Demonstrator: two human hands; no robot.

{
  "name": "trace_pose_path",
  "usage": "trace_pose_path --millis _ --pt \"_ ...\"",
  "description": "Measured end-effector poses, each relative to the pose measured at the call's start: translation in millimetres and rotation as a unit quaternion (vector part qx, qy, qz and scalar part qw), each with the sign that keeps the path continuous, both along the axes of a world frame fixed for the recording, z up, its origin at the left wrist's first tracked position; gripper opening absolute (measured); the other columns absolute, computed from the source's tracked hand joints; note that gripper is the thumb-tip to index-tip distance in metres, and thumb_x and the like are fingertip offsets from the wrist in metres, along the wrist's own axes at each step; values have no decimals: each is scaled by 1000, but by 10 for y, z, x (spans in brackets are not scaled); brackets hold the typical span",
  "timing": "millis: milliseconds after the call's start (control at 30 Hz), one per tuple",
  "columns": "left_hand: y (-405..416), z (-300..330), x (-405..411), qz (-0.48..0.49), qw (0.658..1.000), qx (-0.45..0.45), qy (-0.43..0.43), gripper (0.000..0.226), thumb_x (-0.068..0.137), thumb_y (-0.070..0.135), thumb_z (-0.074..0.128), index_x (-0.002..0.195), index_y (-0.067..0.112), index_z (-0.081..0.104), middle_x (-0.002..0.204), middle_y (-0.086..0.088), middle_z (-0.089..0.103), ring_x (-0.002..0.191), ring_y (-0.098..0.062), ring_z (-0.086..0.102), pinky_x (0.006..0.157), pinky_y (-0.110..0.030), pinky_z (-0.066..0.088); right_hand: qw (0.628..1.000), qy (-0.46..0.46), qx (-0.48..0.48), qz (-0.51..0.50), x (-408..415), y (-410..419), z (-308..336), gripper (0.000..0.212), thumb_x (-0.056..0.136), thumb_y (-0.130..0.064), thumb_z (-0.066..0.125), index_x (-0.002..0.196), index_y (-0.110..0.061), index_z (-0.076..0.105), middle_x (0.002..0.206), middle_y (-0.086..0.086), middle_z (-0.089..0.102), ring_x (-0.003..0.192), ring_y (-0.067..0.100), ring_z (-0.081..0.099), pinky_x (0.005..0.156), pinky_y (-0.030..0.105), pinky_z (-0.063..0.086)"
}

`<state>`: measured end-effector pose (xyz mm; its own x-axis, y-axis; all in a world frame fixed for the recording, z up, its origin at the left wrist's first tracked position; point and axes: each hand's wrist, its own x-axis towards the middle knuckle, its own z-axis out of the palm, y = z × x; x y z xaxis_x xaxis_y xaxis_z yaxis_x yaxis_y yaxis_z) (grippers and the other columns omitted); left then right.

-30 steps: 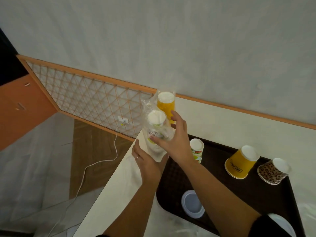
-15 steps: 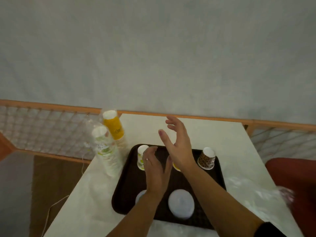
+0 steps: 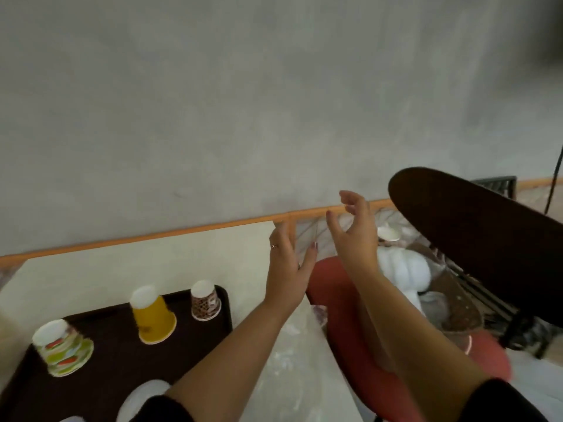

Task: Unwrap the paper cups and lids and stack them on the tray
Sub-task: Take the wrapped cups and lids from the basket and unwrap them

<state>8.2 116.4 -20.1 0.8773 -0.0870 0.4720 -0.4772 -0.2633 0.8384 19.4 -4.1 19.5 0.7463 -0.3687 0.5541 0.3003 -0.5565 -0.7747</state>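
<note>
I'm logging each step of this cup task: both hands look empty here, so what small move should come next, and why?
Probably reach the right hand on toward the white wrapped bundle beside the red chair. Both hands hold nothing, the left hand too, and only three upturned cups stand on the tray.

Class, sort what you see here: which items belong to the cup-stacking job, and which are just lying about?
Job: tray, green cup, yellow cup, leopard cup, lid, wrapped white stack.
Lying about: red seat, dark board, orange rail.
</note>
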Motion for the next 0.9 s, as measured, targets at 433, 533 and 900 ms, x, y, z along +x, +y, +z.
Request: trace_pose_path --millis 433,533,900 --pt "-1439 -164 411 -82 967 173 167 52 96 31 50 143 17 30 140 -12 43 118 -25 53 88 -27 43 941 328 -74 -50 345 -1526 -219 66 84 -28 69 140 -18 35 144 14 30 111 29 52 77 29 42" --pt "-1573 -195 534 -81 962 144 217 40 100 28 42 137 15 40 131 -9 53 109 -21 55 76 -23 38 908 395 -140 -22 489 -1646 -274 68 80 -29 73 138 -20 37 136 14 39 107 27 51 79 32 45" --pt "-1749 -350 798 -107 945 165 262 83 87 16 63 149 9 9 142 -5 45 114 -23 56 85 -23 41 909 395 -132 -16 703 -1758 -544 80 77 -28 76 143 -17 32 128 14 54 118 31 51 93 41 45"
